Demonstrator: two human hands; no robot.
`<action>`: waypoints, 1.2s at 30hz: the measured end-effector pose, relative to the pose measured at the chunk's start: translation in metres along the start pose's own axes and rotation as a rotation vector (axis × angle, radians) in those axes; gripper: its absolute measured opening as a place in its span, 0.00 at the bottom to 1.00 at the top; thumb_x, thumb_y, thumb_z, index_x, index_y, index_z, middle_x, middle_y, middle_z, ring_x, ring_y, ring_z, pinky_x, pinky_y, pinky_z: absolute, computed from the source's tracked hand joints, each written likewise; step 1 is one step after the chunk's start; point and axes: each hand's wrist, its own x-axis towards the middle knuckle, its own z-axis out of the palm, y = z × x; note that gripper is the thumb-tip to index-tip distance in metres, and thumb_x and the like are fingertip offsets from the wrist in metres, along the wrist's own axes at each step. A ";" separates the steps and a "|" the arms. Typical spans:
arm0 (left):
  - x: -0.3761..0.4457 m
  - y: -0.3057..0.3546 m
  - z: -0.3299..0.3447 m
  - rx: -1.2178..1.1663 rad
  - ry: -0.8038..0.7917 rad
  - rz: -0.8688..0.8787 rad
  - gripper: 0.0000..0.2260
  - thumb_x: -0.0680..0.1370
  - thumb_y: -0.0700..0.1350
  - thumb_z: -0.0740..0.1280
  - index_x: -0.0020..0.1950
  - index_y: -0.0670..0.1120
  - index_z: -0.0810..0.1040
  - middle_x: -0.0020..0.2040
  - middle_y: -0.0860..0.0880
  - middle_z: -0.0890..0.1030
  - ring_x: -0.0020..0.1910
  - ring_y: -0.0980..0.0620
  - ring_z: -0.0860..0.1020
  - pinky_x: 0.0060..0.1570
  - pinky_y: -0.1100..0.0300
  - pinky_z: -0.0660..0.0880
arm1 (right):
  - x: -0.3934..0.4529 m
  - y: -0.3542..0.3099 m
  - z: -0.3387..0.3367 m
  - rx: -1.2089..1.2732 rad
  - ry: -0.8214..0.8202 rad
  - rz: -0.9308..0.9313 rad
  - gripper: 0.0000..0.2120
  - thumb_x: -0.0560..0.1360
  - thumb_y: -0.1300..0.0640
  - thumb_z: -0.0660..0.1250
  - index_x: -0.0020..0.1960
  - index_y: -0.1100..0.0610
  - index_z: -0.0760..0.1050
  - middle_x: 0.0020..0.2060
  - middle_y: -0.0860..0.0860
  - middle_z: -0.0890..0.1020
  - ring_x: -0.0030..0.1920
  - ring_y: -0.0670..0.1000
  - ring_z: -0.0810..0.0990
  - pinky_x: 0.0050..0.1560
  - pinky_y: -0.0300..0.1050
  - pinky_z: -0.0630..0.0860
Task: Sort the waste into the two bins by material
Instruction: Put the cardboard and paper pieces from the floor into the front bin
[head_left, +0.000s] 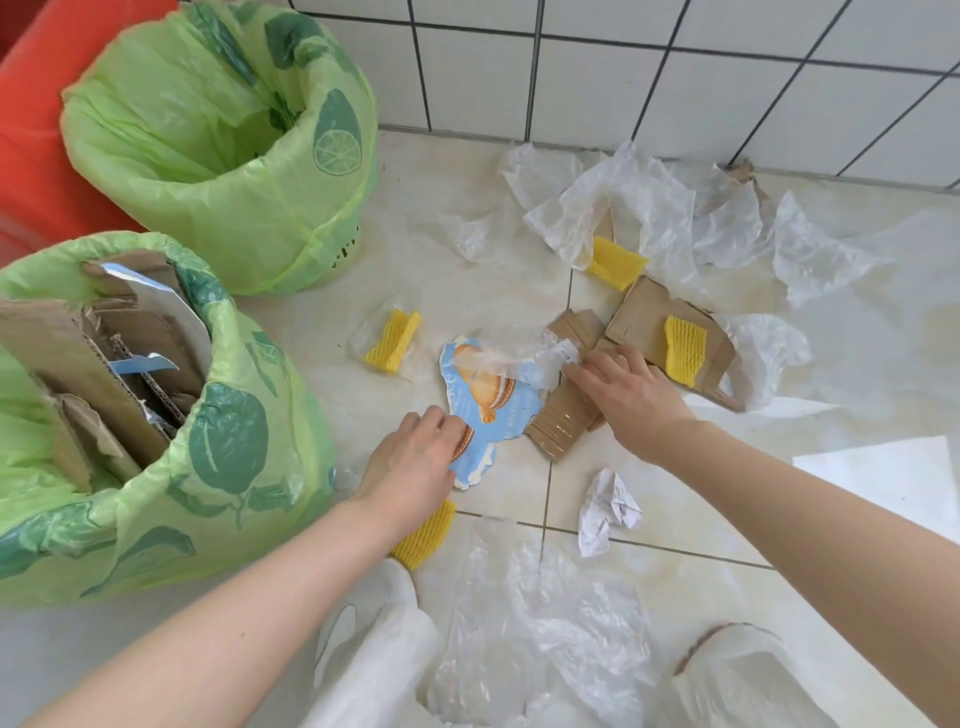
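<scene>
My left grip rests on the lower end of a torn blue printed card, fingers curled over its edge and pinching it against the floor; my right grip lies with fingers bent down on a ribbed brown cardboard piece, its fingertips at a crinkled clear plastic scrap that drapes over the card's top, though I cannot tell whether they pinch it. The near bin, lined with a green bag printed with dark fruit and leaves, stands just left of my left grip and holds upright slabs of corrugated cardboard and a white-and-blue card. The far bin, behind it and lined with the same kind of green bag, shows only the bag's folds inside from here. The rest of the waste lies spread on the glossy beige tile floor: yellow foam net sleeves, one beside the card, one on a flat cardboard sheet by my right grip, one under my left wrist, one farther back; a crumpled white paper ball between my forearms; and thin, wrinkled translucent plastic films heaped near the white tiled wall and close to me.
</scene>
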 end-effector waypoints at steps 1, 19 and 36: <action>0.004 -0.001 0.001 0.001 -0.014 0.065 0.19 0.74 0.43 0.65 0.65 0.48 0.68 0.62 0.50 0.70 0.60 0.46 0.69 0.52 0.53 0.73 | 0.002 -0.001 -0.002 -0.016 -0.003 -0.002 0.38 0.71 0.66 0.64 0.75 0.49 0.52 0.75 0.50 0.55 0.72 0.62 0.56 0.63 0.51 0.70; 0.026 -0.005 -0.003 -0.029 -0.092 0.004 0.09 0.77 0.50 0.62 0.54 0.49 0.73 0.54 0.51 0.72 0.61 0.47 0.65 0.56 0.55 0.60 | -0.045 -0.017 -0.026 0.491 0.237 -0.104 0.25 0.71 0.51 0.65 0.66 0.55 0.62 0.57 0.52 0.75 0.63 0.53 0.71 0.68 0.48 0.61; 0.085 0.007 -0.011 -0.134 -0.127 0.178 0.11 0.78 0.46 0.62 0.55 0.41 0.75 0.78 0.48 0.56 0.78 0.49 0.49 0.71 0.51 0.60 | -0.037 0.071 0.000 0.600 0.041 0.534 0.23 0.70 0.58 0.68 0.61 0.62 0.64 0.57 0.60 0.69 0.59 0.62 0.67 0.58 0.52 0.65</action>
